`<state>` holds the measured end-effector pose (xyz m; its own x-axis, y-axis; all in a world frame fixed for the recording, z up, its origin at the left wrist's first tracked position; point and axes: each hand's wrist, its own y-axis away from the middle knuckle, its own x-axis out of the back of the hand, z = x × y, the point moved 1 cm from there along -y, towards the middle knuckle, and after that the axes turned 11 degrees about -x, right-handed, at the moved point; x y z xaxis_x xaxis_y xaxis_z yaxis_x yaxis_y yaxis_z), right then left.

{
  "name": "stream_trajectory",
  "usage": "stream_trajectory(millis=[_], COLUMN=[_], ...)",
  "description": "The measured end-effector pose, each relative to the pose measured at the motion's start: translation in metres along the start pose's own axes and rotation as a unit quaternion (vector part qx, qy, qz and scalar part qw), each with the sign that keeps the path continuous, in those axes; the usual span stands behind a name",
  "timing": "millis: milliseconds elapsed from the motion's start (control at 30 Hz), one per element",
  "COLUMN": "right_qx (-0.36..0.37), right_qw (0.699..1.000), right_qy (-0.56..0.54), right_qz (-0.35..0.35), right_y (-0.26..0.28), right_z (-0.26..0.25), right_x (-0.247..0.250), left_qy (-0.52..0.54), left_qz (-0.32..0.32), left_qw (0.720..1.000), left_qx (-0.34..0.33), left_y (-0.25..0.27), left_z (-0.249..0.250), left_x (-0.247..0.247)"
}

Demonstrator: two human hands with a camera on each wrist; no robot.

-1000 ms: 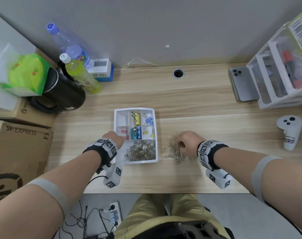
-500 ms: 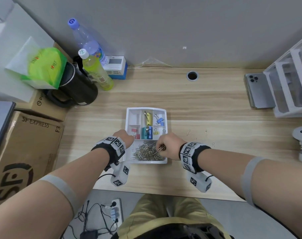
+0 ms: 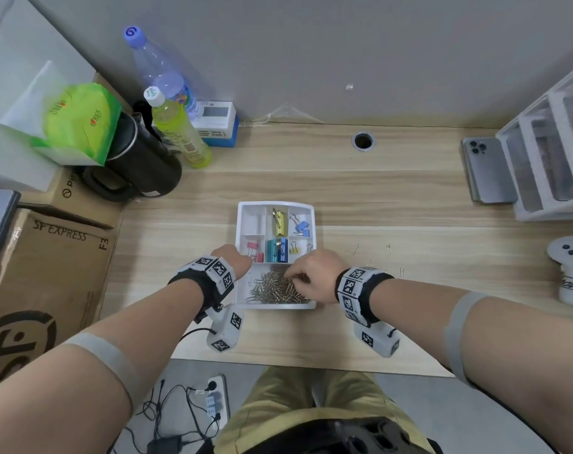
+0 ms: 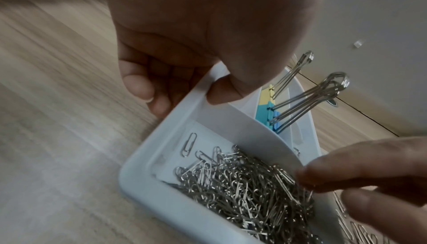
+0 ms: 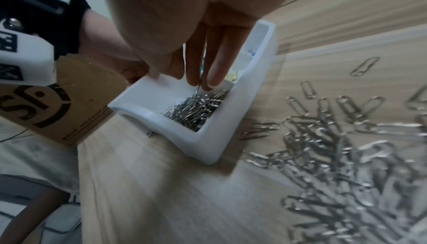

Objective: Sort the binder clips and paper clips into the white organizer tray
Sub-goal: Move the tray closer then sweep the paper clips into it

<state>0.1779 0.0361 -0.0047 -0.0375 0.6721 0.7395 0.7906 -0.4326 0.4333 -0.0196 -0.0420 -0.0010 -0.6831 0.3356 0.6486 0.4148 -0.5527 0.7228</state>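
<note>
The white organizer tray (image 3: 312, 224) sits mid-desk. Its back compartments hold coloured binder clips: yellow (image 3: 278, 221), blue (image 3: 301, 226), pink (image 3: 254, 249) and teal (image 3: 273, 250). The long front compartment holds a heap of silver paper clips (image 3: 272, 290). My left hand (image 3: 236, 260) grips the tray's left rim (image 4: 143, 165), thumb (image 4: 226, 91) inside and fingers outside. My right hand (image 3: 308, 273) hovers over the front compartment, its straight fingers (image 5: 215, 69) reaching down onto the heap. A pile of loose paper clips (image 5: 335, 156) lies on the desk right of the tray, mostly hidden in the head view.
A few stray paper clips (image 3: 388, 249) lie on the desk further right. A white controller (image 3: 571, 273), a phone (image 3: 488, 172) and white drawers (image 3: 547, 165) stand at the right. Bottles (image 3: 180, 136), a black jug (image 3: 141, 168) and cardboard boxes (image 3: 43, 273) crowd the left.
My right hand left the loose pile on the desk, moved left over the tray's front compartment, and its fingers have straightened above the heap. My left hand stayed on the tray's rim.
</note>
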Motion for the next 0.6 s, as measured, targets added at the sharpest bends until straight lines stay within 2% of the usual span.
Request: stream_trajectory(millis=[167,233,367,433,500,600], right_qx=[-0.074,-0.125,-0.304,-0.359,-0.367,-0.318], right_qw=[0.997,0.992,0.95,0.931,0.929,0.947], right_qy=[0.006,0.025,0.078,0.07,0.055,0.025], right_qz=[0.005,0.015,-0.007,-0.019,-0.019,-0.019], right_y=[0.009,0.012,0.025,0.033,0.038,0.04], right_z=[0.034,0.056,0.104,0.121,0.13,0.129], right_x=[0.021,0.029,0.042,0.042,0.038,0.029], left_qy=[-0.03,-0.038,-0.051,-0.053,-0.052,-0.058], left_qz=[-0.02,-0.019,-0.008,-0.001,0.006,0.02], left_qw=[0.999,0.999,0.998,0.998,0.998,0.998], left_qx=[0.01,0.012,0.02,0.023,0.025,0.028], left_y=[0.003,0.004,0.004,0.004,0.003,0.003], left_z=[0.004,0.009,0.013,0.015,0.017,0.019], left_x=[0.006,0.009,0.01,0.008,0.007,0.003])
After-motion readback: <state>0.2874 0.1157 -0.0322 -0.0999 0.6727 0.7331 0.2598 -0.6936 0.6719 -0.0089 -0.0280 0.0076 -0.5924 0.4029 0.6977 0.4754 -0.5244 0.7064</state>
